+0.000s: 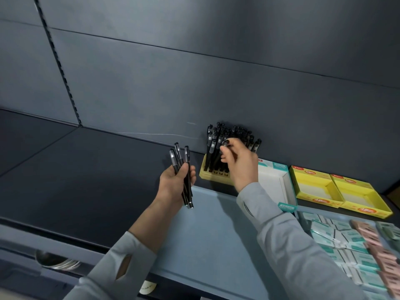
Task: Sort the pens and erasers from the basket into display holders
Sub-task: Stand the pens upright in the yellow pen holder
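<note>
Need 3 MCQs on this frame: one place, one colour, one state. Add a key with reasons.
1. Where does the pen holder stand?
A) on the shelf, left of the white box
B) inside the basket
C) on the floor

2. What colour is the pen holder?
A) red
B) yellow
C) green

3. What is the left hand doing?
A) lying flat on the shelf
B) hanging idle
C) gripping a bunch of black pens

Key:
1 A, it sits by the back wall beside the white box.
2 B, its base shows yellow.
3 C, its fingers curl round the pens.
</note>
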